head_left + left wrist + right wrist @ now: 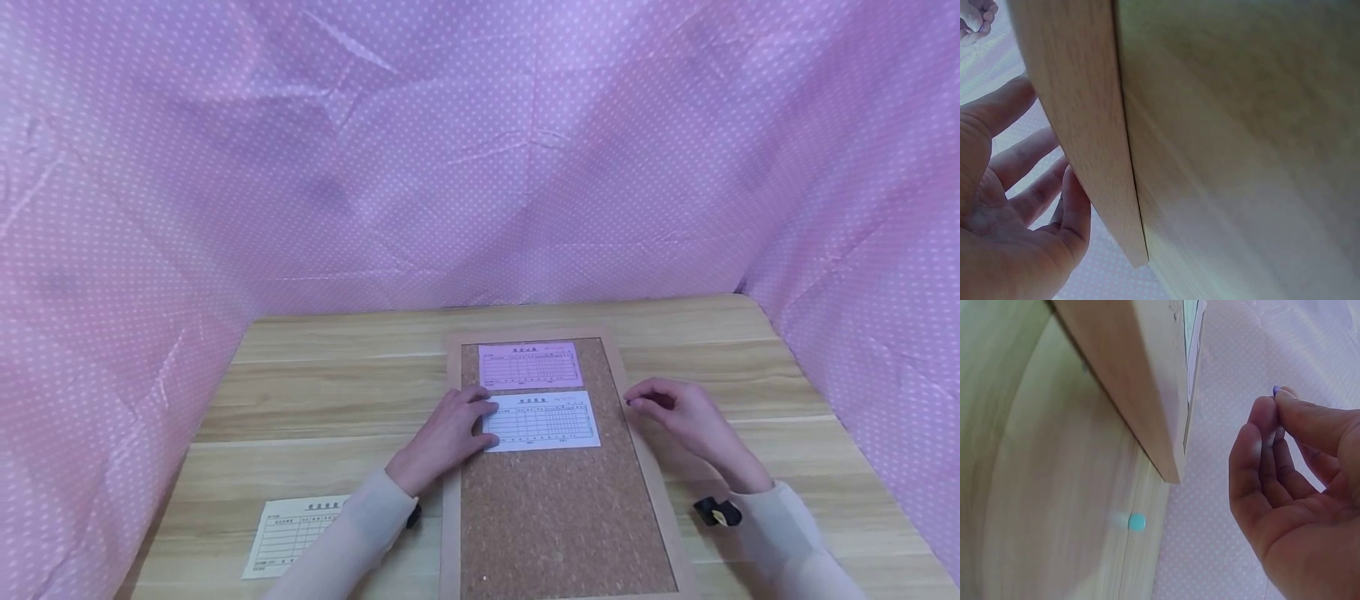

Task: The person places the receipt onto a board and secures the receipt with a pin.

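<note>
A framed cork board point(562, 508) lies on the wooden table, with a pink printed slip point(529, 367) at its top and a white printed slip point(542, 422) just below. My left hand point(448, 429) rests its spread fingertips on the left edge of the white slip. Past the board's right frame, my right hand point(693, 418) pinches a small purple thumbtack point(1277, 390) between thumb and forefinger; only a bit of it shows. In the left wrist view the board's wooden frame point(1082, 106) hides the slips.
A cream printed slip point(288, 533) lies on the table at the left, partly behind the left sleeve. A teal round-headed tack point(1137, 522) sits on the table point(1054, 487) beyond the board's frame. Pink dotted cloth point(480, 167) surrounds the table's back and sides.
</note>
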Available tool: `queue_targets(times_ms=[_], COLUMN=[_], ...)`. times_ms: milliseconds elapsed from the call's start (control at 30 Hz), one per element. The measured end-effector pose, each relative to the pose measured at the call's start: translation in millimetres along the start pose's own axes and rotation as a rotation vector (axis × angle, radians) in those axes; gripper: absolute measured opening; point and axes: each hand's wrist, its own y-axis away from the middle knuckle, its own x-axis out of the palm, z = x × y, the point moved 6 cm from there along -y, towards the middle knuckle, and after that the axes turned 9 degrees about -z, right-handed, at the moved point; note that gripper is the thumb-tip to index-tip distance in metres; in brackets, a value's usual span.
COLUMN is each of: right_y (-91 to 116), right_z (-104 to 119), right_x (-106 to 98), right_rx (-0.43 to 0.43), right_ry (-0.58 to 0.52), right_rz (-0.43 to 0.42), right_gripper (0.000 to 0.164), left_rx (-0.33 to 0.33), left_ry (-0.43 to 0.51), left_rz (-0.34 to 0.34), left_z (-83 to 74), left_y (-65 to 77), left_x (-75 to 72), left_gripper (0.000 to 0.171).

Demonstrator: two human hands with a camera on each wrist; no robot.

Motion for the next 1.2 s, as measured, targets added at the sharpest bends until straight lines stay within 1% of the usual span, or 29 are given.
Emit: queue_targets(times_ms=[200,633,800,933,1200], right_y=[-2,-6,-8,-10,-15], right_z=[4,10,12,14,21], right_x=[6,17,20,22,25], right_rx=[0.0,0.074,0.099,0.092,0.047], right_ry=[-0.025,-0.078,-0.09,-0.093,-0.109], right_rz=[0.014,0.087,0.096,0.092,0.093], right_gripper=[0.011,0.01,0.01,0.01,0.008], left_rx=[-0.002,-0.003,-0.003,-0.008,-0.011], left_ry=[-0.006,-0.014,-0.015,-0.012,-0.012], left_rz=[0.001,0.004,0.002,0.002,0.005], left_z=[0.1,-0.8,-0.9,-0.8,-0.7], left_y=[-0.3,-0.7,-0.6,-0.5,-0.4], left_x=[0.2,-0.2,-0.2,-0.2,-0.4], left_gripper=[0.052,0.052,0.052,0.052,0.052])
